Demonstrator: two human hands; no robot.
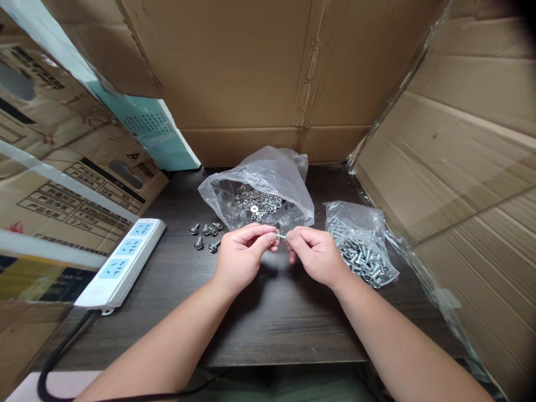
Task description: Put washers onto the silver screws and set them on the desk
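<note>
Above the middle of the dark table, my left hand (240, 251) pinches a small washer (277, 234) edge-on between thumb and fingertips. My right hand (316, 251) is closed on a silver bolt (282, 237), and its shank meets the washer. Fingers hide the bolt's far end, so how deep it sits cannot be told. Behind the hands, a clear plastic bag (276, 167) lies with its mouth towards me, showing loose washers (259, 202). A second bag (355, 215), right of my right hand, spills many bolts (364, 259). Several bolts with washers on them (206, 229) lie left of my left hand.
A white power strip (121, 262) with a black cable (54, 357) lies along the table's left side. Cardboard walls (251, 67) enclose the back and both sides. A light-blue printed panel (151, 128) leans at the back left. The dark table's front edge (285, 363) runs below my forearms.
</note>
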